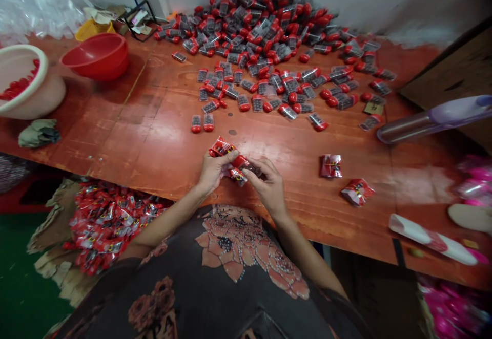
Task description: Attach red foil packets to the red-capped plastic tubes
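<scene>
My left hand [212, 171] and my right hand [268, 183] meet near the front edge of the red-brown wooden table [154, 139]. Both are closed on a red printed packet [229, 161] with a small red-capped container at its mouth. The left fingers pinch the packet's upper end, the right fingers grip its lower end and the container. Two filled red packets [331, 166] [357, 191] lie to the right. A big heap of small clear containers with red caps [265, 37] covers the far side of the table.
A white bowl [23, 80] with red caps and a red bowl [98, 56] stand at far left, beside a folded cloth [39, 132]. A box of filled red packets [105, 224] sits below the table at left. A purple-capped tube [434, 121] lies at right.
</scene>
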`<action>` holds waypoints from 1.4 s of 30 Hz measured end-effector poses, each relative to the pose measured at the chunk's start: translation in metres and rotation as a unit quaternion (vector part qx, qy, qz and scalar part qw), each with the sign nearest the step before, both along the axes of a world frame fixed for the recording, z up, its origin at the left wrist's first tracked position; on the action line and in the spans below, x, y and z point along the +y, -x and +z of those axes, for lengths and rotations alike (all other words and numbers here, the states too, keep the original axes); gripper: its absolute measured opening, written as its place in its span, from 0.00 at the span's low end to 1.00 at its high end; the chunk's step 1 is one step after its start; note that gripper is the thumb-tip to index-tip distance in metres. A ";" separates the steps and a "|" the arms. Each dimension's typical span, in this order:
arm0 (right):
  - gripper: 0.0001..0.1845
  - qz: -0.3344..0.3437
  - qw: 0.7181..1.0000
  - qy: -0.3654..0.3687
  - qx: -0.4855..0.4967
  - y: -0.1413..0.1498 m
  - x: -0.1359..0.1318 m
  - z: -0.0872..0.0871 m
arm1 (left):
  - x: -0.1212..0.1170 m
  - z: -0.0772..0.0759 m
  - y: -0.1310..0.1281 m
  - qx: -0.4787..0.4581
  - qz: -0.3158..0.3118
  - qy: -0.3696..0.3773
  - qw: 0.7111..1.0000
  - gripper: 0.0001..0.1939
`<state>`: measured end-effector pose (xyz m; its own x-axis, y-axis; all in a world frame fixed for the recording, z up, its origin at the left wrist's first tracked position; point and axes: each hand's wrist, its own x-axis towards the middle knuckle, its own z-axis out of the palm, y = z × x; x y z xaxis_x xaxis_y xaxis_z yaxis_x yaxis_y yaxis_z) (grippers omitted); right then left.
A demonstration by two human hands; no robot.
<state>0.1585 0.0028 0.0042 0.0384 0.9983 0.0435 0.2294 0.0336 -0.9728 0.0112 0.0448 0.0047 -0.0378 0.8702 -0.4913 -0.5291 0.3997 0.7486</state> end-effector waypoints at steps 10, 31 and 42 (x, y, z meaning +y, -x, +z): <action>0.16 0.041 0.997 0.036 0.046 -0.015 0.008 0.000 | -0.006 0.006 0.004 0.080 -0.075 -0.049 0.993 0.14; 0.14 -0.104 0.988 -0.029 0.108 0.019 -0.011 -0.028 | -0.012 -0.001 0.000 0.069 -0.058 -0.055 0.994 0.17; 0.14 -0.099 0.984 -0.021 0.146 0.014 -0.007 -0.035 | -0.007 -0.001 -0.004 0.036 -0.014 -0.062 0.997 0.14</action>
<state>0.1447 -0.0038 -0.0311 0.2494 0.9675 0.0422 -0.0538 0.0574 -0.9969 0.0156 0.0379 0.0033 -0.0433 0.9254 -0.3765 -0.4627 0.3154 0.8285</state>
